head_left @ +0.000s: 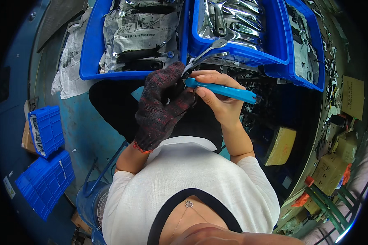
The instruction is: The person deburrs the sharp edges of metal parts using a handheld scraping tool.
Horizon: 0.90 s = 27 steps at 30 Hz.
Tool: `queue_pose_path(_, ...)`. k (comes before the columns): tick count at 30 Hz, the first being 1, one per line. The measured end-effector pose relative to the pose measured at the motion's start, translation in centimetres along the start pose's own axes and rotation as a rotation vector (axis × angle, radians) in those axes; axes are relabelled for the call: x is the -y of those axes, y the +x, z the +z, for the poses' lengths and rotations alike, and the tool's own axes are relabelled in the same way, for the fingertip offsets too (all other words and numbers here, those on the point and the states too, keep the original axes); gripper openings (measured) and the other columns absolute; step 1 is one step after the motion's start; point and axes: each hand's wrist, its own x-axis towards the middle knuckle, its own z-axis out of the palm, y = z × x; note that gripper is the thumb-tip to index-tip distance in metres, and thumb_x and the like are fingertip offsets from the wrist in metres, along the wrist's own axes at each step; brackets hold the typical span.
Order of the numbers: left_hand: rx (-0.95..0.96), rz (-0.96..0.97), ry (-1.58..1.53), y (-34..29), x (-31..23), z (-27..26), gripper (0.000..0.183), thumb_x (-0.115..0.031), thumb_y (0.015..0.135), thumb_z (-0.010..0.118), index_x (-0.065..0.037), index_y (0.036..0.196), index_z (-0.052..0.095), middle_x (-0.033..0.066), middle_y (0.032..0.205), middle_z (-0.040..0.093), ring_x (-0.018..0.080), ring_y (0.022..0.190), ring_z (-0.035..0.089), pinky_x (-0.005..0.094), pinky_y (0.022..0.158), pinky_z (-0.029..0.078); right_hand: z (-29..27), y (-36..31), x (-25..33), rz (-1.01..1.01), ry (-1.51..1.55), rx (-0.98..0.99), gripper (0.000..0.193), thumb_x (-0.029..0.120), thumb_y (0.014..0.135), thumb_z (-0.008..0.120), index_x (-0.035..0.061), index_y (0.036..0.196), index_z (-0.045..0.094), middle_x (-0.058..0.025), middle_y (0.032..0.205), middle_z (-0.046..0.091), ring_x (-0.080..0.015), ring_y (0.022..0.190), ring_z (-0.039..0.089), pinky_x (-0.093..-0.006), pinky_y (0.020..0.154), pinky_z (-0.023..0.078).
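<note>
Gloved left hand (161,107) grips wrench head (204,55), bare right hand (214,98) closed on blue handle sleeve (225,90); sleeve-fitting step apparently underway, needs firm seating.

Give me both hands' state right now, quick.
Left hand, in a dark knit glove: closed around the metal head end of the blue-handled tool.
Right hand, bare: closed on the same tool's blue handle.
</note>
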Motion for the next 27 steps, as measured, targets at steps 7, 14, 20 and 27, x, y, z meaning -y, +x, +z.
queue_pose_path(7, -0.132, 0.402, 0.552, -0.5, -0.6, 0.5, 0.048, -0.004, 0.081, 0.080, -0.002, 0.125, 0.059, 0.0110, 0.114, 0.058, 0.0211, 0.101, 0.062, 0.0359, 0.087, 0.052, 0.7, -0.4, 0.6, -0.046, 0.019, -0.028, 0.024, 0.002, 0.082, 0.079, -0.0030, 0.104, 0.071, -0.0164, 0.105, 0.073, -0.0206, 0.096, 0.071, -0.0311, 0.085, 0.056)
queue_pose_path(14, 0.007, 0.249, 0.503, -0.2, -1.7, -0.7, 0.046, -0.003, 0.081, 0.079, -0.003, 0.123, 0.061, 0.0125, 0.118, 0.058, 0.0205, 0.100, 0.063, 0.0326, 0.083, 0.054, 0.0, 0.8, -0.4, 0.318, 0.391, -0.077, 0.021, 0.002, 0.083, 0.077, -0.0050, 0.102, 0.070, -0.0136, 0.091, 0.073, -0.0207, 0.081, 0.073, -0.0291, 0.079, 0.058)
queue_pose_path(20, 0.075, -0.244, -0.275, 0.0, -2.3, -1.2, 0.050, -0.001, 0.082, 0.078, -0.004, 0.129, 0.060, 0.0097, 0.111, 0.060, 0.0167, 0.099, 0.062, 0.0297, 0.082, 0.054, 0.2, 1.7, 0.8, 0.371, 0.378, -0.060, 0.022, 0.004, 0.081, 0.080, -0.0050, 0.100, 0.071, -0.0142, 0.090, 0.073, -0.0214, 0.080, 0.073, -0.0282, 0.076, 0.059)
queue_pose_path(27, 0.016, 0.150, 0.260, 0.4, -1.0, -2.0, 0.048, -0.001, 0.079, 0.080, -0.005, 0.124, 0.063, 0.0113, 0.112, 0.062, 0.0192, 0.099, 0.065, 0.0309, 0.077, 0.056, 0.6, 2.2, 0.3, 0.261, 0.250, -0.016, 0.021, 0.005, 0.083, 0.079, -0.0055, 0.100, 0.071, -0.0148, 0.090, 0.073, -0.0219, 0.081, 0.073, -0.0286, 0.075, 0.059)
